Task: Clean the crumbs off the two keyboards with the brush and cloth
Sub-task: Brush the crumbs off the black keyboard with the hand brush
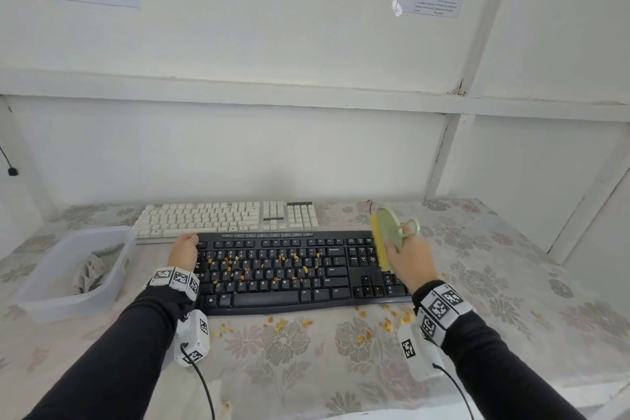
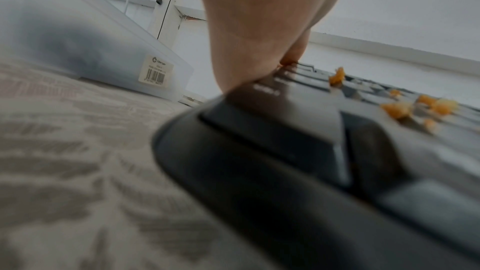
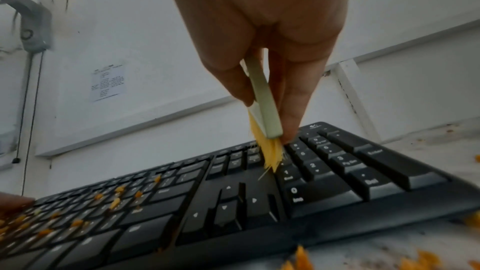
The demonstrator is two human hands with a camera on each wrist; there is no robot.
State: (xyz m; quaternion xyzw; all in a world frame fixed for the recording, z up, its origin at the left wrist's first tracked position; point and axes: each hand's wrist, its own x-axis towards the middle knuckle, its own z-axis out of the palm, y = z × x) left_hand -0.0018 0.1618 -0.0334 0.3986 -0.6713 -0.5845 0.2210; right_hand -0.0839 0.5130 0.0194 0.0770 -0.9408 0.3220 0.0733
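Note:
A black keyboard (image 1: pixel 289 280) lies in front of me with orange crumbs (image 1: pixel 259 266) scattered over its letter keys. Behind it sits a white keyboard (image 1: pixel 225 218). My left hand (image 1: pixel 186 245) grips the black keyboard's far left corner, thumb down on the keys (image 2: pixel 288 62). My right hand (image 1: pixel 400 252) pinches a pale green brush (image 1: pixel 387 232) with yellow bristles (image 3: pixel 270 153). The bristles touch the gap between the arrow block and the number pad (image 3: pixel 324 163). The grey cloth (image 1: pixel 90 269) lies crumpled in a clear plastic tub.
The clear tub (image 1: pixel 37 286) stands left of the keyboards, close to my left wrist. Loose crumbs (image 1: pixel 341 324) lie on the floral tablecloth (image 1: pixel 511 283) in front of and right of the black keyboard. A white wall with a ledge closes the back.

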